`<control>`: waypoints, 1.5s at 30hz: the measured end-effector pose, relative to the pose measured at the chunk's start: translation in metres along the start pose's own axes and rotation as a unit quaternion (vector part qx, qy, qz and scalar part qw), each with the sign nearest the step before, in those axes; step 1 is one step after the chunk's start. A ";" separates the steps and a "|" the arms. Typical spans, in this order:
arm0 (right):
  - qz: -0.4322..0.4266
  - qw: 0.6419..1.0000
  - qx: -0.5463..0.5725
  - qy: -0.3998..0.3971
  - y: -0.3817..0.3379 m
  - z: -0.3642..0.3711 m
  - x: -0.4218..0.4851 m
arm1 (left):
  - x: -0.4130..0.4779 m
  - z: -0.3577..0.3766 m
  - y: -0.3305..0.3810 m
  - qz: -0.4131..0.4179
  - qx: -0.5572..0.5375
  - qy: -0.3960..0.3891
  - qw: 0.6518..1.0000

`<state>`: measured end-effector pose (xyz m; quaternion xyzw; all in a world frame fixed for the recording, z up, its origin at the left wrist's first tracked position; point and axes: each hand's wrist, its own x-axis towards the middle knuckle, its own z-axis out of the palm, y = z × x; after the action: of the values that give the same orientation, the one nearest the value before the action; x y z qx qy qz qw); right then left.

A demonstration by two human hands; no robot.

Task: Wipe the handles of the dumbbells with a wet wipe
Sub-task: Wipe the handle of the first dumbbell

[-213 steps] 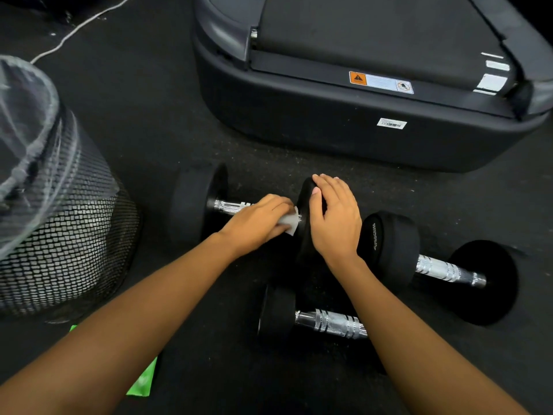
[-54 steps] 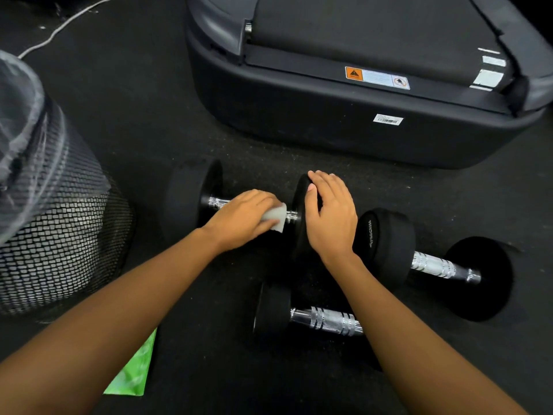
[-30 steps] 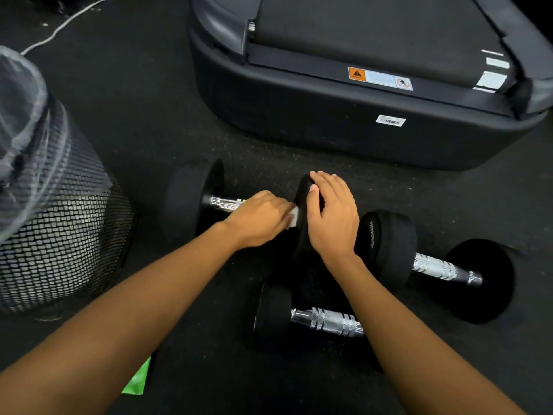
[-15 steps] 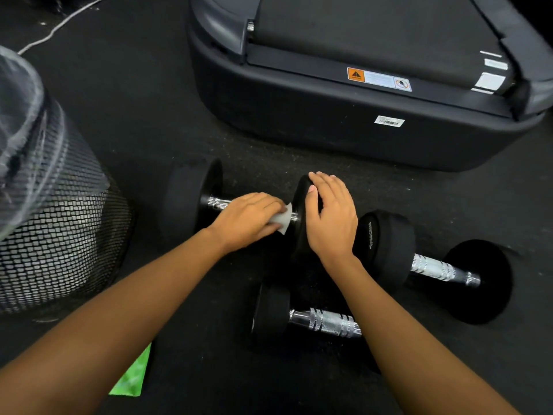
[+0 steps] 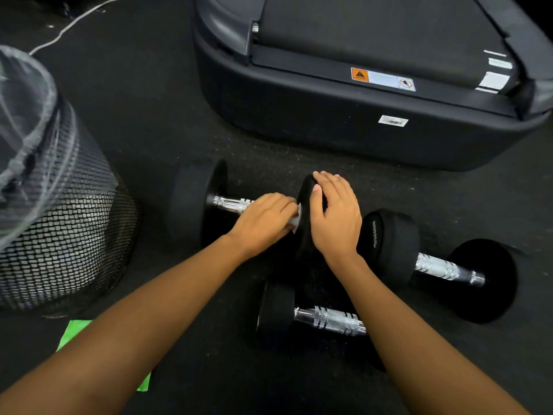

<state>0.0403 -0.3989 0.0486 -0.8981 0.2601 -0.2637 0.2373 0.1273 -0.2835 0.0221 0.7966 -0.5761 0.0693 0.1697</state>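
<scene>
Three black dumbbells with chrome handles lie on the dark floor. The far one [image 5: 196, 202] has its handle [image 5: 232, 202] partly under my left hand [image 5: 263, 223], which is closed around the handle's right end with a white wet wipe [image 5: 295, 223] peeking out between fingers and weight. My right hand [image 5: 336, 217] lies flat over that dumbbell's right weight head, fingers draped on top. A second dumbbell [image 5: 443, 266] lies to the right. The third dumbbell [image 5: 326, 319] lies nearest me, its right end hidden by my right forearm.
A treadmill base [image 5: 344, 115] stands close behind the dumbbells. A black mesh bin [image 5: 57, 223] lined with clear plastic is at the left. A green packet [image 5: 74, 330] lies on the floor under my left forearm. A white cable [image 5: 74, 22] runs at the top left.
My left hand has slid right along the far dumbbell's handle with the wipe, baring more chrome on the left. My right hand has stayed on the weight head.
</scene>
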 end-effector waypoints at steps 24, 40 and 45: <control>-0.006 1.000 0.004 0.006 0.001 0.002 0.001 | 0.023 -0.010 -0.032 -0.147 -0.094 -0.246 0.953; -0.007 1.000 -0.005 0.008 0.002 0.002 0.001 | 0.011 -0.007 -0.008 -0.026 -0.005 -0.084 0.996; -0.002 1.000 -0.005 0.005 0.002 0.002 0.001 | 0.009 -0.006 -0.002 -0.001 0.032 -0.042 0.999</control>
<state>0.0419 -0.4006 0.0462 -0.8987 0.2606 -0.2670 0.2306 0.1329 -0.2889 0.0300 0.8045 -0.5791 0.0538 0.1204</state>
